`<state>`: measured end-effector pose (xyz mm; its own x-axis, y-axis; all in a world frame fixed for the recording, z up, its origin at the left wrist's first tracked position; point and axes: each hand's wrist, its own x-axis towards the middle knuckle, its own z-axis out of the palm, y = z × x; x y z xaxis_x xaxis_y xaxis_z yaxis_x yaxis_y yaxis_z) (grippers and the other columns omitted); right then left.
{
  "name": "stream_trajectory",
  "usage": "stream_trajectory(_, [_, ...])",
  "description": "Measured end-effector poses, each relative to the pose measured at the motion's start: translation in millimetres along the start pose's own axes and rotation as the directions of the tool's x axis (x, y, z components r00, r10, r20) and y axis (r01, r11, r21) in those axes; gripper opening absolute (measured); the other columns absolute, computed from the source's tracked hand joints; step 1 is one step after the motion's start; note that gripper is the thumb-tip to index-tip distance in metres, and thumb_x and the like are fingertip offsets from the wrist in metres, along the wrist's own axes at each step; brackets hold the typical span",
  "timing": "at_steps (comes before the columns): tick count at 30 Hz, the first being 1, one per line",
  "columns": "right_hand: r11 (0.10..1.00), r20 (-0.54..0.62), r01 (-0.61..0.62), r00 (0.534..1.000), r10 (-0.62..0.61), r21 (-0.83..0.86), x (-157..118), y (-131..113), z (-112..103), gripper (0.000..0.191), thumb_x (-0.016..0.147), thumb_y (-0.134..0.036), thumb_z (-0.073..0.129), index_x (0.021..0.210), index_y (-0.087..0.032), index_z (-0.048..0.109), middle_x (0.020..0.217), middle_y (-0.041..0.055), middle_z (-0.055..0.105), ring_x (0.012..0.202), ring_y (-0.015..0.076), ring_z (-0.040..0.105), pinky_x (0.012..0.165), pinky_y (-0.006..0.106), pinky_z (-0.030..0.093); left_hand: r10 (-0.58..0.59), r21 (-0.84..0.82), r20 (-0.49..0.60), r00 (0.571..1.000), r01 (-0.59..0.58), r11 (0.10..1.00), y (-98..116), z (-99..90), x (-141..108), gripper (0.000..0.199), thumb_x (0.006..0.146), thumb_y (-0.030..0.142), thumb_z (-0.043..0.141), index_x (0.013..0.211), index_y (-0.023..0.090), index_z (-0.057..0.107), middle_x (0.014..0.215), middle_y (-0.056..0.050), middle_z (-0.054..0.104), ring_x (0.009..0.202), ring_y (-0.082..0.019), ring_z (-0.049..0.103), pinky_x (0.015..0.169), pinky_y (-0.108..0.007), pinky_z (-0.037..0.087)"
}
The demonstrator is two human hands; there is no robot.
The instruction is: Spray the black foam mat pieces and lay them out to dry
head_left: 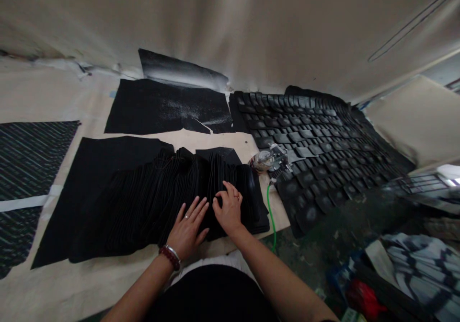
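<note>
A long row of thin black pieces (154, 202) stands closely layered on a black sheet (68, 192) in front of me. My left hand (187, 228) lies on the row with its fingers stretched out, palm down; a ring and wrist bands show on it. Just right of it, my right hand (229, 208) touches the pieces, thumb and index finger curled towards each other. Whether a piece is between those fingertips is too dark to tell. More black pieces (251, 192) lie at the row's right end.
Overlapping black pieces (316, 154) cover the right part of the pale table (21, 293). A clear plastic-wrapped item (269, 160) and a green cord (272, 216) are beside them. Black sheets (168, 106) lie behind the row. Striped material (32, 159) is at left, checked cloth (424, 269) lower right.
</note>
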<state>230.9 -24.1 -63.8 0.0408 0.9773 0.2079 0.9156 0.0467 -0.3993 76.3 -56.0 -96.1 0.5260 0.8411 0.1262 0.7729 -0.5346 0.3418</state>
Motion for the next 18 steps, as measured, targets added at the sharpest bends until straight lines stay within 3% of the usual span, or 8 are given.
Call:
stream_trajectory(4, [1.0, 0.005, 0.007, 1.0, -0.007, -0.008, 0.0, -0.6, 1.4, 0.013, 0.075, -0.028, 0.06, 0.083, -0.021, 0.053, 0.128, 0.0057, 0.041, 0.121, 0.0218, 0.028, 0.098, 0.041, 0.021, 0.004, -0.006, -0.003, 1.0, -0.004, 1.0, 0.1, -1.7, 0.4, 0.063, 0.082, 0.037, 0.039, 0.138, 0.022, 0.016, 0.145, -0.003, 0.018, 0.133, -0.022, 0.01, 0.106, -0.048, 0.009])
stream_trajectory(11, [0.999, 0.035, 0.042, 0.999, -0.042, -0.01, 2.4, -2.4, -1.2, 0.018, 0.075, -0.017, 0.056, 0.091, -0.023, 0.053, 0.129, 0.0054, 0.039, 0.122, 0.0205, 0.027, 0.097, 0.04, 0.022, -0.062, -0.021, -0.037, 0.997, 0.062, 0.998, 0.3, -3.9, -9.8, 0.062, 0.083, 0.037, 0.038, 0.138, 0.02, 0.017, 0.144, -0.006, 0.02, 0.133, -0.022, 0.013, 0.106, -0.045, 0.014])
stream_trajectory(18, [0.997, 0.047, 0.073, 0.996, -0.072, -0.019, 3.7, 1.5, 2.0, 0.013, 0.074, -0.014, 0.055, 0.081, -0.024, 0.058, 0.129, 0.0006, 0.04, 0.123, 0.0194, 0.025, 0.098, 0.04, 0.02, -0.078, -0.014, -0.024, 0.997, 0.077, 0.997, -1.7, -1.2, -18.9, 0.062, 0.084, 0.037, 0.036, 0.139, 0.019, 0.014, 0.144, -0.006, 0.019, 0.133, -0.021, 0.014, 0.106, -0.044, 0.014])
